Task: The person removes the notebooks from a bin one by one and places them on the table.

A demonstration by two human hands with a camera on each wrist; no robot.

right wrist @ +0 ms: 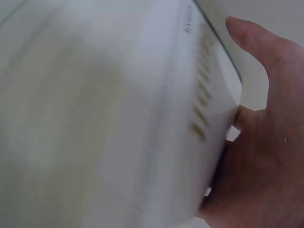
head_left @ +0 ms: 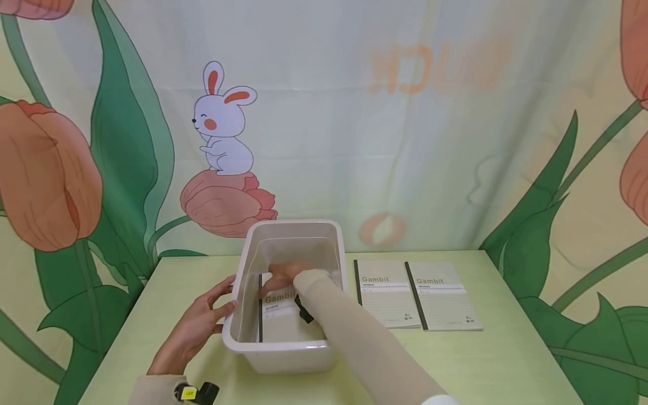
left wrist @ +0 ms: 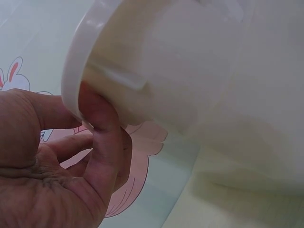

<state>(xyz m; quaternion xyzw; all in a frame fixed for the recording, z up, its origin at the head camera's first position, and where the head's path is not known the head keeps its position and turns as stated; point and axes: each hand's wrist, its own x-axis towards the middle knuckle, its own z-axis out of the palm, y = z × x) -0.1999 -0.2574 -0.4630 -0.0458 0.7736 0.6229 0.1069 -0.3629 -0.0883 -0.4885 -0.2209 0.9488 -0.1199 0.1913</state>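
A pale grey plastic bin [head_left: 291, 360] stands on the table, with a notebook [head_left: 283, 326] marked "Gambit" inside it, dark spine to the left. My left hand [head_left: 194, 323] grips the bin's left rim between thumb and fingers; the left wrist view shows the rim [left wrist: 71, 71] pinched there. Reaching into the bin, my right hand [head_left: 286, 274] is at the notebook's top edge. In the right wrist view its thumb [right wrist: 251, 40] stands apart from the blurred cover [right wrist: 118, 118], while the other fingers are partly hidden behind the notebook.
Right of the bin, two more Gambit notebooks lie side by side on the table, a left one [head_left: 387, 306] and a right one [head_left: 448, 309]. A curtain [head_left: 324, 140] printed with tulips and a rabbit hangs behind the light green table [head_left: 506, 360].
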